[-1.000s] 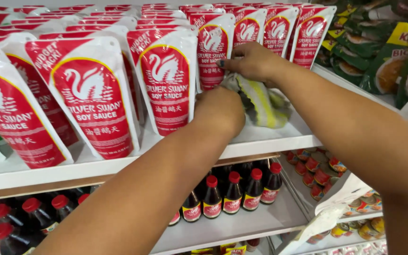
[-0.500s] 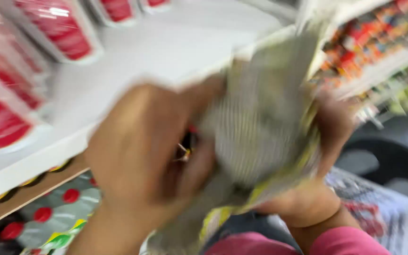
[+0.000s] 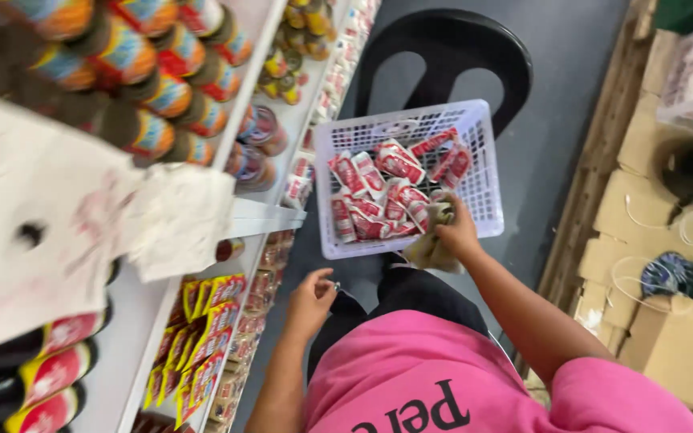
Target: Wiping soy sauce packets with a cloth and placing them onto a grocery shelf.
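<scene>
Below, right hand (image 3: 457, 232) clutches cloth (image 3: 431, 250) at basket (image 3: 487, 172) rim; left hand (image 3: 311, 301) loose, empty.

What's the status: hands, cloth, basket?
Right hand gripping a crumpled cloth at the white basket's front edge. Left hand loose beside the lap, holding nothing visible. Basket on black chair, holding red-and-white pouches. Nothing blocking.

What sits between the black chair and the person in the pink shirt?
In the head view, a white plastic basket of red-and-white sachets sits between the black chair and the person.
</scene>
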